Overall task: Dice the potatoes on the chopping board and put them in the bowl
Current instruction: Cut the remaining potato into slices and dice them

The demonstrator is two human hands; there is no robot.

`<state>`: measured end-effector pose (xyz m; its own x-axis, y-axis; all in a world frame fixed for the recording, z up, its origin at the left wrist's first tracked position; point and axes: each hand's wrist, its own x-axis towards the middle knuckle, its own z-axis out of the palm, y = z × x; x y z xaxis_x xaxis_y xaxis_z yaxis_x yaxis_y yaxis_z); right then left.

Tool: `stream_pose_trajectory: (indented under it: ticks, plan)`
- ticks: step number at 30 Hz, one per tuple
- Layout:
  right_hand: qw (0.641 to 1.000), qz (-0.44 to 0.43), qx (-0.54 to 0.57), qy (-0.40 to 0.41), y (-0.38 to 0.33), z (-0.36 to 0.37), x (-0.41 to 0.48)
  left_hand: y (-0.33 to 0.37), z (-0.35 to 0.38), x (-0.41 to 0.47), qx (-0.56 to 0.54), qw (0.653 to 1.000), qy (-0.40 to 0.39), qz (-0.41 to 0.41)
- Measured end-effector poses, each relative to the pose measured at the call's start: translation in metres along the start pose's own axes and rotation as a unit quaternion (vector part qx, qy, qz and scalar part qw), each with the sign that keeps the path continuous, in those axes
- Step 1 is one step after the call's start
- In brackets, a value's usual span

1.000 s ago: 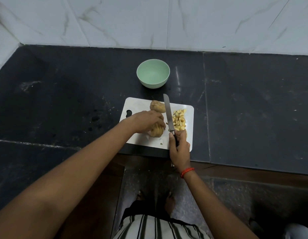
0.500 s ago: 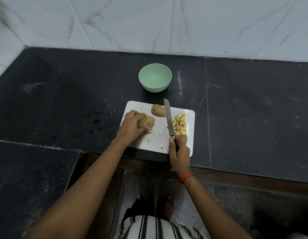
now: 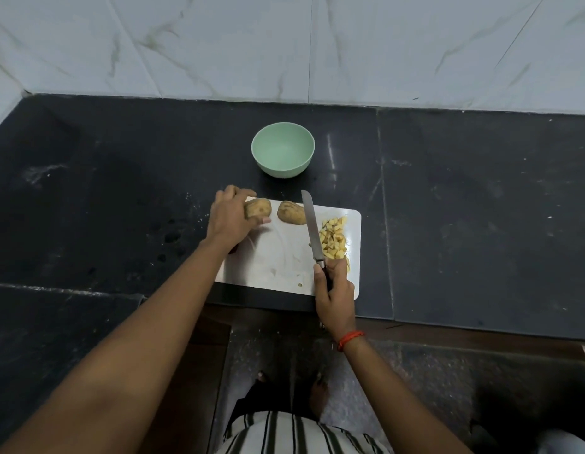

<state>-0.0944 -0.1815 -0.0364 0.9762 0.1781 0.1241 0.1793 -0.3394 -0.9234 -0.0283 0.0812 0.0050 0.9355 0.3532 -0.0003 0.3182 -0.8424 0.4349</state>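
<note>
Two whole potatoes lie along the far edge of the white chopping board point(image 3: 278, 263). Just beyond it, on the black counter point(image 3: 120, 191), the pale green bowl point(image 3: 282, 168) shows only its own smooth inside. A pile of diced potato point(image 3: 333, 239) covers the board's right side. The left hand point(image 3: 230, 217) curls fingers and thumb round the left potato point(image 3: 258, 208) at the far left corner, its long axis running left to right. The right potato point(image 3: 292, 212) lies free just beside it, slanting slightly. The right hand point(image 3: 335, 290) grips the handle of the knife point(image 3: 312, 231). Its blade points away toward the bowl, between the right potato and the dice; whether it touches that potato cannot be told. A red thread point(image 3: 350, 338) circles the right wrist
</note>
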Motion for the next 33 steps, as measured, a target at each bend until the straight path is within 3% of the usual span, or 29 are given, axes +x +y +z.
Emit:
stream_pose_trajectory:
  ticks: [3, 7, 10, 16, 28, 33]
  plan:
    - [1.000, 0.003, 0.002, 0.004, 0.001, 0.000, 0.000, 0.023, -0.003, 0.001, 0.008, 0.996, 0.023, 0.087]
    - [1.000, -0.001, 0.001, 0.002, 0.000, 0.000, 0.001, 0.054, 0.013, 0.001, 0.001, 0.986, -0.013, 0.164]
    - [1.000, -0.003, 0.004, 0.009, 0.000, 0.000, 0.001, 0.056, 0.028, 0.001, 0.039, 0.987, -0.049, 0.151]
    - [1.000, -0.004, 0.009, 0.005, 0.001, -0.001, 0.002, 0.048, 0.034, 0.004, 0.032, 0.986, -0.033, 0.163]
    - [1.000, -0.027, 0.006, 0.009, 0.002, -0.001, 0.001, 0.034, 0.047, -0.041, -0.046, 0.980, 0.050, 0.188]
    - [1.000, -0.024, -0.002, 0.004, 0.002, -0.001, 0.002, 0.027, 0.051, -0.076, -0.243, 0.967, 0.059, 0.046]
